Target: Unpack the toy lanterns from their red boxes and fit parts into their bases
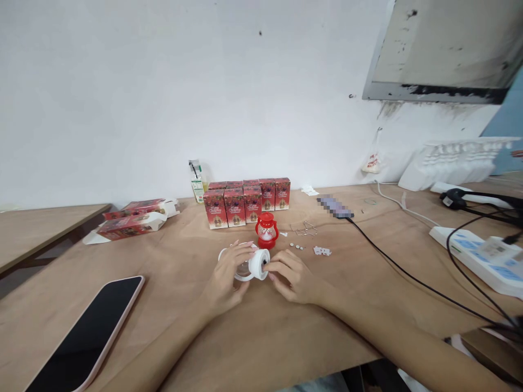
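A small white lantern [258,265] with a clear body lies on its side in my left hand [229,275], whose fingers wrap round it from above and below. Its round base faces right and shows a dark spot in its middle. At that base are the pinched fingertips of my right hand [295,276]; whatever they hold there is too small to make out. Just behind stands a red lantern [266,233] of the same kind, upright on the table. Several button cells [297,246] and some white plastic pieces [322,251] lie to its right.
Several red printed boxes [235,208] stand by the wall, with opened boxes [133,224] to their left. Thin wire handles [306,230] lie behind the cells. A large phone [92,332] is at front left; a smaller phone [335,208], cables and a power strip [478,258] are right.
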`<act>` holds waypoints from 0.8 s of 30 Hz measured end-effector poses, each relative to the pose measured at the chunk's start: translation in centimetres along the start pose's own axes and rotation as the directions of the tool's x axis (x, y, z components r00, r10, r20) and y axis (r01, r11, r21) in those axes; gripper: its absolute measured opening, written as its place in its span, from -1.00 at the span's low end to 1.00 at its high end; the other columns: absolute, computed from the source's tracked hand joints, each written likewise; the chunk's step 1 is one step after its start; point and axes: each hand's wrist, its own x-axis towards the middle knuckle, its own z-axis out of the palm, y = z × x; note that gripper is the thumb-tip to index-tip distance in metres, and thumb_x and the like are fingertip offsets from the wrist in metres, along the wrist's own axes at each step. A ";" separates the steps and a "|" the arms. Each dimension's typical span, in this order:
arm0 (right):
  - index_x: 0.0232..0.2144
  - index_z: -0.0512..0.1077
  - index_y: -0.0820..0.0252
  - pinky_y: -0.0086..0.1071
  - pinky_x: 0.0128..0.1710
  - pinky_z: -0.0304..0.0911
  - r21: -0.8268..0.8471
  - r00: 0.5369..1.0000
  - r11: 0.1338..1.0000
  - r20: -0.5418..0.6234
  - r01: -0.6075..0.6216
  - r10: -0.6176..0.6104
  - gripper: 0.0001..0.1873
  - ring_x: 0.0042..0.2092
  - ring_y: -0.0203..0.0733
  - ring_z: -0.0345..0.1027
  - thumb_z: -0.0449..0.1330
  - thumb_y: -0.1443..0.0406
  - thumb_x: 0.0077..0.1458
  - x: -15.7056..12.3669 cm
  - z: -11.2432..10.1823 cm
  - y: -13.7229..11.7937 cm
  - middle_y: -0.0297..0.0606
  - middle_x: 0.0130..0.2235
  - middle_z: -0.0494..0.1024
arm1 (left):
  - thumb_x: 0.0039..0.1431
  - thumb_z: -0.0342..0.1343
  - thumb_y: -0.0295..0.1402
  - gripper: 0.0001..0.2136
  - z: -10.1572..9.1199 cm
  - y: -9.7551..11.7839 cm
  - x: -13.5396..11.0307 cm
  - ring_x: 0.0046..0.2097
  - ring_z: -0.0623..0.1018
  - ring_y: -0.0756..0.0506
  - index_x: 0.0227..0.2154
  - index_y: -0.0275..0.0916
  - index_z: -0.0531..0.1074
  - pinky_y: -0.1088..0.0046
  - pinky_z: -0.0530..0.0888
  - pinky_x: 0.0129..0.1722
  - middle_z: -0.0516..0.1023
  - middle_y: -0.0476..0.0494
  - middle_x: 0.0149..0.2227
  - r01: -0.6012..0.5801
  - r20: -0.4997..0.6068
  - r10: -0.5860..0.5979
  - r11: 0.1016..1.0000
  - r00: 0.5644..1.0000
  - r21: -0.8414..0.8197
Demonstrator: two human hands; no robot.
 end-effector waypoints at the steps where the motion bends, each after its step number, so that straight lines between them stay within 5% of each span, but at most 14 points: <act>1: -0.22 0.28 0.20 -0.35 -0.35 0.11 0.003 1.000 1.000 -0.001 0.000 0.000 -0.79 -0.35 -0.23 0.21 -0.01 0.46 0.08 0.0 0.0 0.0 -0.23 -0.35 0.41 | 0.00 -0.02 -0.59 -0.56 0.0 0.0 0.0 0.11 0.36 -0.18 0.00 -0.22 0.18 0.06 0.27 0.10 0.44 -0.26 -0.04 -0.010 0.003 0.010 1.000 1.000 0.010; 16: -0.27 0.32 0.21 -0.35 -0.28 0.12 0.020 0.973 0.995 0.215 -0.093 0.087 -0.83 -0.33 -0.22 0.19 0.00 0.44 0.09 -0.1 0.2 0.3 -0.24 -0.36 0.40 | -0.03 -0.08 -0.61 -0.58 0.0 0.0 -0.1 0.04 0.37 -0.16 -0.04 -0.27 0.25 0.24 0.28 -0.02 0.45 -0.22 -0.08 -0.031 0.192 -0.013 0.973 0.981 0.227; 24: -0.25 0.33 0.23 -0.34 -0.27 0.13 0.015 0.967 0.995 0.240 -0.095 0.089 -0.81 -0.33 -0.22 0.20 -0.01 0.44 0.09 0.0 0.1 0.2 -0.23 -0.36 0.40 | -0.05 -0.08 -0.60 -0.56 0.1 -0.1 -0.2 0.04 0.37 -0.16 -0.05 -0.27 0.26 0.25 0.28 -0.02 0.45 -0.21 -0.07 -0.002 0.197 -0.045 0.972 0.979 0.233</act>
